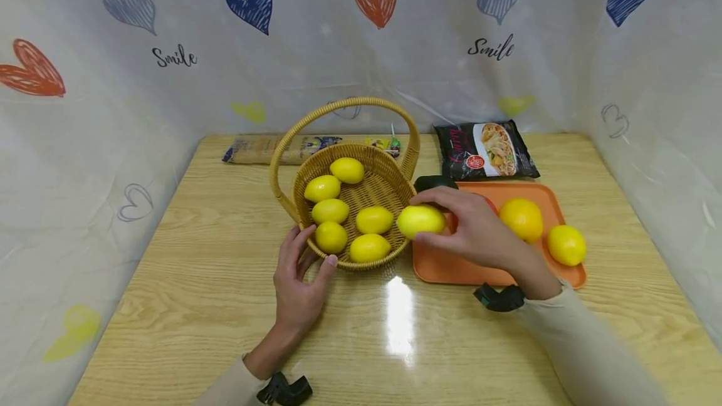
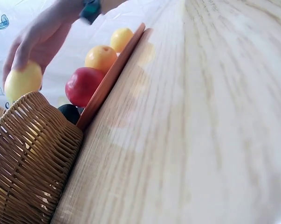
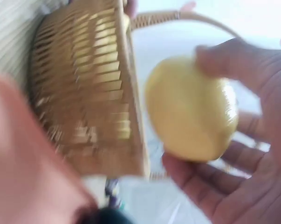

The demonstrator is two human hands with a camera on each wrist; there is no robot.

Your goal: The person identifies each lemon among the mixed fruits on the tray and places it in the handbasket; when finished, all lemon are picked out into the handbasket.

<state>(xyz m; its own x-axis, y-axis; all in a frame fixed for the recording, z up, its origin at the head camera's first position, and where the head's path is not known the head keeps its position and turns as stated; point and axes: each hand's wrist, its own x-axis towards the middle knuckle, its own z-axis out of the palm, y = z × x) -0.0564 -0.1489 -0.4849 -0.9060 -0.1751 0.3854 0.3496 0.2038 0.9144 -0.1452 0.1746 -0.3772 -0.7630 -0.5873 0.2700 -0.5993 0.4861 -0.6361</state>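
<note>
A wicker basket with a hoop handle stands mid-table and holds several yellow lemons. My right hand grips another lemon at the basket's right rim, above the left end of an orange tray. The right wrist view shows that lemon held between thumb and fingers beside the basket wall. My left hand rests against the basket's near left side, thumb and fingers on the rim. In the left wrist view the basket, the tray edge and the held lemon show.
On the tray lie an orange, a lemon and a red fruit mostly hidden behind my hand. A dark noodle packet and a long wrapped packet lie at the back. A heart-print curtain surrounds the table.
</note>
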